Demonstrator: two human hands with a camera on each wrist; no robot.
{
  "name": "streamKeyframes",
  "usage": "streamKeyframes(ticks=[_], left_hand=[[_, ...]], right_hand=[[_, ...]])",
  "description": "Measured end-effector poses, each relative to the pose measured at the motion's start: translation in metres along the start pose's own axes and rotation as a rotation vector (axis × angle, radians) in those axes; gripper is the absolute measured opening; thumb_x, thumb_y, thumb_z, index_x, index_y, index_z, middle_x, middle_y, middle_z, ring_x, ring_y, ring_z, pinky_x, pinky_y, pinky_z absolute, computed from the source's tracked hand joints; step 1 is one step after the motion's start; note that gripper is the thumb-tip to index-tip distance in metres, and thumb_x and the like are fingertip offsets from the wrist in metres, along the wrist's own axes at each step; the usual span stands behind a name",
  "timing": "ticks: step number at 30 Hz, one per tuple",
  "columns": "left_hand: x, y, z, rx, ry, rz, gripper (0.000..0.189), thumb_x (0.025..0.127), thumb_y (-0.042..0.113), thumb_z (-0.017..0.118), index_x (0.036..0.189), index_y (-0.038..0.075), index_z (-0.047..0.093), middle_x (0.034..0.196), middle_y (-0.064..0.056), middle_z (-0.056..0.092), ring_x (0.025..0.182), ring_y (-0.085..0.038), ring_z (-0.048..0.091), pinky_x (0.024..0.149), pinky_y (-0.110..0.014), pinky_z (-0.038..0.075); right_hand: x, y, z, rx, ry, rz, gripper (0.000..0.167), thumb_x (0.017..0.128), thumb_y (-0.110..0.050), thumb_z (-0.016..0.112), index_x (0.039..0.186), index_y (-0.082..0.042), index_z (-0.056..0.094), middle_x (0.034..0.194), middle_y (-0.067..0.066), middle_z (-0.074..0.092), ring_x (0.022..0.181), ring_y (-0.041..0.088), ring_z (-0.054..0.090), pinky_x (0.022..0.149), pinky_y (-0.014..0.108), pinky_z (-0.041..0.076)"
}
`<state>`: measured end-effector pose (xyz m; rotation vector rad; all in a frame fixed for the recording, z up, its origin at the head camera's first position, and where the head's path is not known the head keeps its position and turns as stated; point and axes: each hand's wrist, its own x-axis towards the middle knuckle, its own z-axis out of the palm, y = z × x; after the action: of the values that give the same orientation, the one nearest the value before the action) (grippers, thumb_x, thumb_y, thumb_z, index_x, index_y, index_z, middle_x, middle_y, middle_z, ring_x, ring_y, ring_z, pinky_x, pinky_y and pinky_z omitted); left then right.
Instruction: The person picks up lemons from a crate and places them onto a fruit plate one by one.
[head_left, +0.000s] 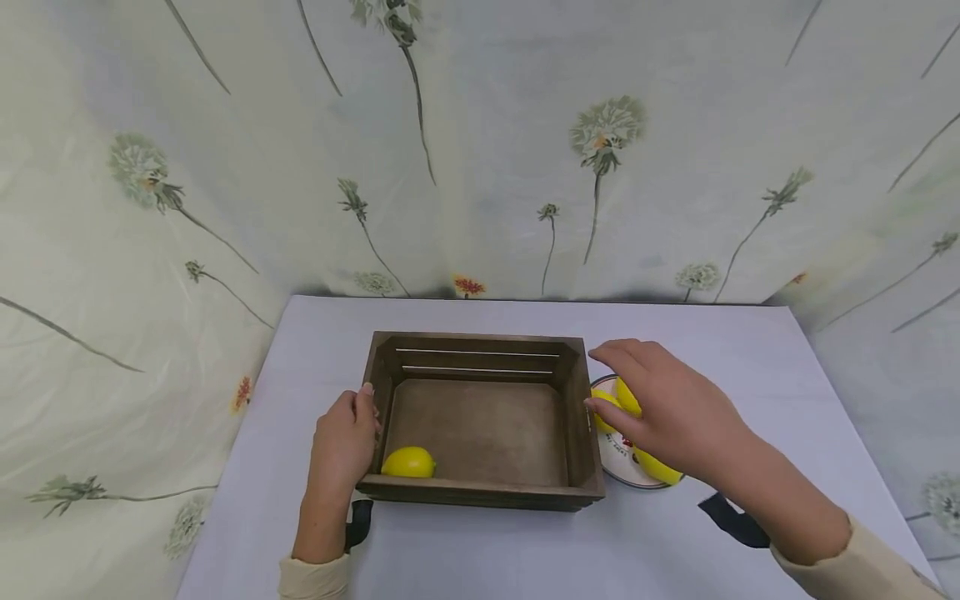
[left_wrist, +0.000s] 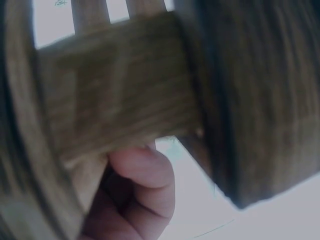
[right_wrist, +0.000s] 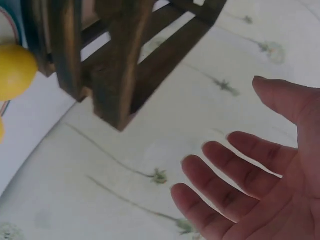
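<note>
A brown slatted wooden crate (head_left: 480, 425) stands in the middle of the table, and one lemon (head_left: 408, 462) lies in its near left corner. My left hand (head_left: 341, 446) grips the crate's left side; in the left wrist view its curled fingers (left_wrist: 145, 170) are at a slat (left_wrist: 120, 85). Just beyond the crate's right side, my right hand (head_left: 667, 408) hovers with fingers and thumb spread, holding nothing. Under it sits a round plate (head_left: 618, 468) with lemons (head_left: 656, 468), partly hidden by the hand. The right wrist view shows the open palm (right_wrist: 270, 200) apart from the crate.
A white cloth (head_left: 465, 554) covers the table. Behind and at both sides hangs a pale curtain (head_left: 495, 167) printed with dandelions. Black straps (head_left: 735, 518) sit at both wrists.
</note>
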<state>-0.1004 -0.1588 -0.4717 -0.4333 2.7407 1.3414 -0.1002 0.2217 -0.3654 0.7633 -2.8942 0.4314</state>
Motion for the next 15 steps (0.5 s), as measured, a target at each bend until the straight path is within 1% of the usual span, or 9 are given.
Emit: streamKeyframes(ticks=[3,7,10,15], left_hand=[[0.000,0.000,-0.001,0.003,-0.003,-0.004,0.051,0.114,0.044,0.038,0.099,0.002,0.062,0.079,-0.009,0.063,0.062,-0.023,0.056,0.053,-0.033,0.046],[0.000,0.000,-0.001,0.009,-0.003,-0.010,0.050,0.114,0.044,0.037,0.100,0.002,0.062,0.080,-0.009,0.064,0.064,-0.024,0.056,0.054,-0.033,0.047],[0.000,0.000,0.000,0.009,-0.005,-0.009,0.050,0.114,0.044,0.037,0.101,0.002,0.062,0.081,-0.009,0.064,0.065,-0.024,0.057,0.055,-0.033,0.047],[0.000,-0.001,0.001,0.006,-0.003,-0.004,0.051,0.114,0.044,0.037,0.100,0.002,0.062,0.080,-0.009,0.064,0.064,-0.024,0.056,0.054,-0.033,0.047]], right_hand=[[0.000,-0.013,-0.005,0.014,0.018,-0.083,0.059,0.088,-0.031,0.085,0.136,-0.005,0.063,0.133,0.012,0.065,0.123,0.032,0.062,0.091,0.051,0.057],[0.005,-0.030,-0.007,0.020,0.010,-0.201,0.062,0.088,-0.034,0.085,0.137,-0.004,0.062,0.132,0.009,0.064,0.121,0.029,0.062,0.094,0.046,0.055],[0.012,-0.041,-0.004,0.003,-0.017,-0.278,0.063,0.088,-0.035,0.086,0.137,-0.003,0.062,0.133,0.007,0.063,0.122,0.027,0.061,0.096,0.044,0.054],[0.021,-0.056,0.005,-0.050,-0.073,-0.374,0.068,0.087,-0.040,0.086,0.139,-0.003,0.061,0.136,0.009,0.062,0.125,0.029,0.059,0.099,0.045,0.053]])
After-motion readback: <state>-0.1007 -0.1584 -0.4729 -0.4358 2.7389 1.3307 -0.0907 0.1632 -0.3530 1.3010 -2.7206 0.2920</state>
